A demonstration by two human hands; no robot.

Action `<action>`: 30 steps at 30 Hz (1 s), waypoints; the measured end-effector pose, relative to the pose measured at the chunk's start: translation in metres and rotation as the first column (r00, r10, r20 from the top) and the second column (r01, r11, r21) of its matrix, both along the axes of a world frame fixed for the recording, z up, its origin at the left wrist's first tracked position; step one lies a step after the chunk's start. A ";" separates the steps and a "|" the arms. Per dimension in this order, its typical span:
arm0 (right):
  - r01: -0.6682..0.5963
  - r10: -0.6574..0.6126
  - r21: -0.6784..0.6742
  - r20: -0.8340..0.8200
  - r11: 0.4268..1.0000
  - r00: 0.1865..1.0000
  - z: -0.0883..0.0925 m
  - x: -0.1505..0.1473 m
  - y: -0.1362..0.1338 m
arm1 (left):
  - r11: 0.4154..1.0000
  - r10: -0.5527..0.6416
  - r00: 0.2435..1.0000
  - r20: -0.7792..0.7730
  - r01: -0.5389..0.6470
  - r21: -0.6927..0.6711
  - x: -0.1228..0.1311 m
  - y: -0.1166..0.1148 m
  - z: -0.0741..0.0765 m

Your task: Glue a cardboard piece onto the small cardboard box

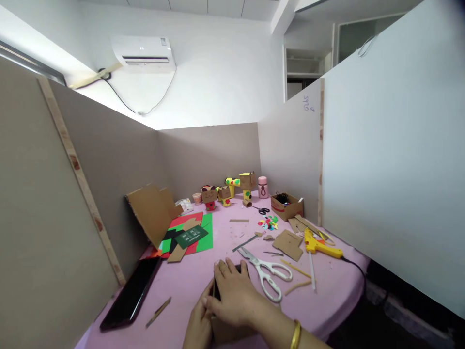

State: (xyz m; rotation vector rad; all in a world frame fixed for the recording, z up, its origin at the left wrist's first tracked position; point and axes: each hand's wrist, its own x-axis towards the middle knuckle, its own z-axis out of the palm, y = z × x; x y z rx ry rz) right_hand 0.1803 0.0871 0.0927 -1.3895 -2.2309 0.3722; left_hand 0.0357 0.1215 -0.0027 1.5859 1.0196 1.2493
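My right hand (pixel 234 295) lies palm down on a dark flat object (pixel 216 289) at the near edge of the pink table (pixel 189 281), fingers stretched forward; a gold bangle sits on that wrist. My left hand (pixel 199 322) is tucked under and left of it, fingers curled against a brown cardboard piece (pixel 227 332). White-handled scissors (pixel 267 274) rest just right of my right hand.
A yellow glue gun (pixel 319 246) with its black cord lies at the right. Cardboard cut-outs (pixel 288 244), coloured paper sheets (pixel 189 235), a black tablet (pixel 132 293), a cardboard box (pixel 286 206) and small cardboard figures (pixel 227 191) fill the table. Partition walls enclose it.
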 end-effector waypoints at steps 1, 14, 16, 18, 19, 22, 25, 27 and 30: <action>0.000 0.000 -0.003 0.003 1.000 1.000 0.000 0.000 0.000 | 1.000 -0.007 1.000 -0.008 0.007 0.001 0.000 -0.001 0.001; 0.026 -0.024 -0.037 0.068 0.999 0.997 -0.001 -0.001 -0.001 | 1.000 0.002 0.996 -0.086 -0.004 -0.018 0.003 -0.016 0.014; 0.030 -0.027 -0.038 0.076 0.999 0.997 -0.002 -0.001 -0.001 | 1.000 0.000 0.996 -0.085 -0.002 -0.015 0.004 -0.017 0.015; 0.033 -0.030 -0.036 0.080 0.999 0.996 -0.003 -0.001 -0.001 | 1.000 -0.006 0.997 -0.080 0.005 -0.008 0.005 -0.016 0.016; 0.034 -0.031 -0.034 0.083 0.999 0.996 -0.003 -0.001 -0.001 | 1.000 -0.007 0.997 -0.079 0.007 -0.005 0.005 -0.016 0.016; 0.034 -0.031 -0.036 0.087 0.999 0.996 -0.004 -0.002 0.000 | 1.000 -0.003 0.997 -0.074 0.002 -0.007 0.005 -0.016 0.017; 0.035 -0.032 -0.034 0.090 0.999 0.995 -0.006 -0.003 0.000 | 1.000 -0.003 0.997 -0.073 0.002 -0.016 0.006 -0.019 0.020; 0.033 -0.030 -0.032 0.092 0.999 0.995 -0.007 -0.003 0.000 | 1.000 -0.003 0.997 -0.075 0.002 -0.024 0.006 -0.021 0.022; 0.030 -0.027 -0.034 0.094 0.999 0.995 -0.007 -0.003 0.000 | 1.000 0.002 0.997 -0.074 -0.004 -0.025 0.007 -0.023 0.023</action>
